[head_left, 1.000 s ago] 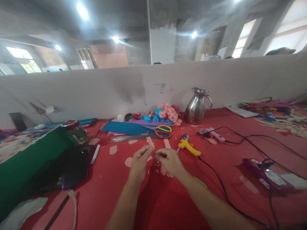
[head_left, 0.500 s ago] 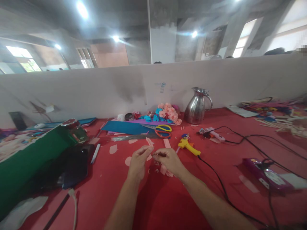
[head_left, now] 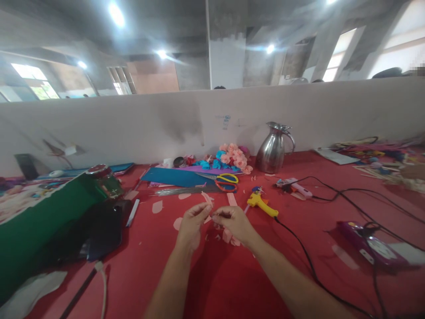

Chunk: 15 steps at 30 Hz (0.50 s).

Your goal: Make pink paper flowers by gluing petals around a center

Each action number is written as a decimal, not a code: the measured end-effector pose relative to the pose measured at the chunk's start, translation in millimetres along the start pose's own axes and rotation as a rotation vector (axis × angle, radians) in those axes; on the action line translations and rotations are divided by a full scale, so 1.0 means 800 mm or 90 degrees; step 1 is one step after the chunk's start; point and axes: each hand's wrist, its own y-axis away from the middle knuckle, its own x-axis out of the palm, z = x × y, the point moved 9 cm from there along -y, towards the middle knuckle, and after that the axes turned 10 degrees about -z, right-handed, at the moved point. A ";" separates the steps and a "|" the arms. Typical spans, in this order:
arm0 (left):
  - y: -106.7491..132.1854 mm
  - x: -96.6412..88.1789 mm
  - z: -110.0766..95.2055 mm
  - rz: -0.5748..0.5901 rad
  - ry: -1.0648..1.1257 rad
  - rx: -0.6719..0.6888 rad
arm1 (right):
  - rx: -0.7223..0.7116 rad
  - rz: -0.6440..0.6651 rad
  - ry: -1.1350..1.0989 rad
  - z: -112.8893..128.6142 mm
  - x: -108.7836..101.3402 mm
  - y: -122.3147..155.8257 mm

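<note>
My left hand [head_left: 191, 223] and my right hand [head_left: 234, 221] meet over the red table [head_left: 226, 279], fingertips almost touching. Together they pinch a small pink paper petal [head_left: 208, 199] that sticks up above the left fingers. More pink petals [head_left: 230, 237] lie on the table under my right hand. A yellow glue gun [head_left: 260, 201] lies just right of my right hand, its black cord trailing toward me.
Scissors with yellow and orange handles [head_left: 226, 180] lie behind my hands beside blue paper [head_left: 175, 177] and thin wires [head_left: 179, 191]. Paper flowers [head_left: 232, 157] and a steel jug [head_left: 274, 148] stand by the white partition. A green roll [head_left: 40, 221] lies left, a purple device [head_left: 372, 243] right.
My hands have stayed nearly in place, fingers working the petal slightly. The view has shifted a little.
</note>
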 end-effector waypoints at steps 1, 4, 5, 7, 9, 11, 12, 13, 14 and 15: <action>0.000 0.000 0.000 -0.002 -0.002 0.000 | 0.000 0.001 0.002 -0.001 0.000 0.000; -0.001 -0.002 -0.001 -0.007 -0.006 0.003 | -0.009 -0.010 0.021 -0.002 -0.001 0.000; -0.001 -0.003 -0.002 -0.008 -0.005 0.004 | -0.013 -0.014 0.028 -0.002 -0.002 -0.001; 0.000 -0.003 -0.003 -0.009 -0.003 0.000 | -0.021 -0.019 0.040 -0.003 -0.002 -0.001; 0.001 -0.002 -0.003 -0.004 -0.005 -0.009 | -0.021 -0.020 0.039 -0.003 -0.002 0.000; 0.001 -0.001 -0.002 0.009 -0.008 -0.019 | -0.017 -0.027 0.035 -0.003 -0.004 0.000; 0.001 -0.001 -0.002 0.015 -0.008 -0.021 | -0.015 -0.032 0.034 -0.002 -0.004 0.000; 0.000 -0.002 -0.003 0.014 -0.006 -0.022 | -0.013 -0.039 0.033 -0.002 -0.005 0.000; -0.001 -0.004 -0.003 0.006 -0.001 -0.022 | -0.012 -0.044 0.033 -0.001 -0.006 0.000; -0.003 -0.008 -0.003 -0.008 0.008 -0.021 | -0.010 -0.047 0.031 -0.001 -0.007 0.001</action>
